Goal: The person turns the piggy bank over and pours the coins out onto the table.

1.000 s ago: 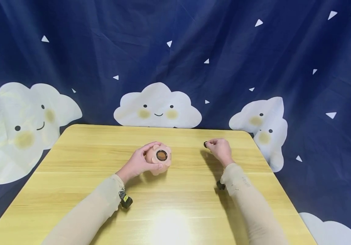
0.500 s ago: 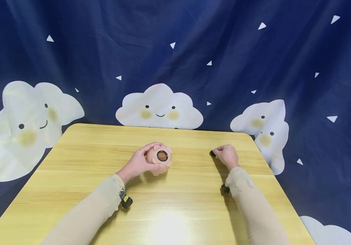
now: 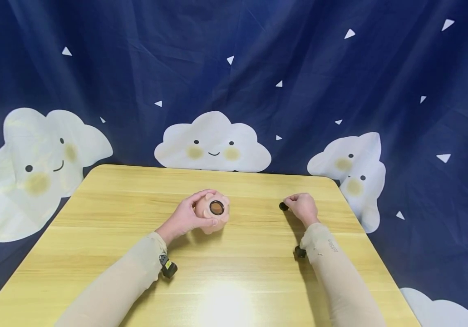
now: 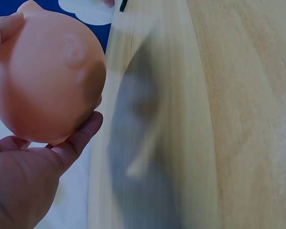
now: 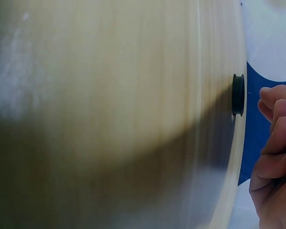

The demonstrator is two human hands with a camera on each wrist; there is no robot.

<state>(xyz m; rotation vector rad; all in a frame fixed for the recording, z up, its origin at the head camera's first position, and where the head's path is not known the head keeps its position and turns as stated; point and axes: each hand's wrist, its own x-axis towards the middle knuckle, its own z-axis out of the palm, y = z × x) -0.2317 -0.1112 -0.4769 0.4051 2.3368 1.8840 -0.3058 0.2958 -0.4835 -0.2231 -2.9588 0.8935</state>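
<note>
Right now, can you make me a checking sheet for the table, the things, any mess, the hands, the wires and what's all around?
Surface: wooden table, with a bright glare patch at the near side.
Job's things: round pink object with a dark-rimmed brown circle; small black round piece on the table.
Clutter: nothing seen.
Hands: left hand holds the pink object; right hand has curled fingers near the black piece, not touching it.
Cables: nothing seen.
Surroundings: dark blue curtain printed with smiling clouds.

Right hand (image 5: pixel 278 160) hovers near black plug (image 5: pixel 238 95)
</note>
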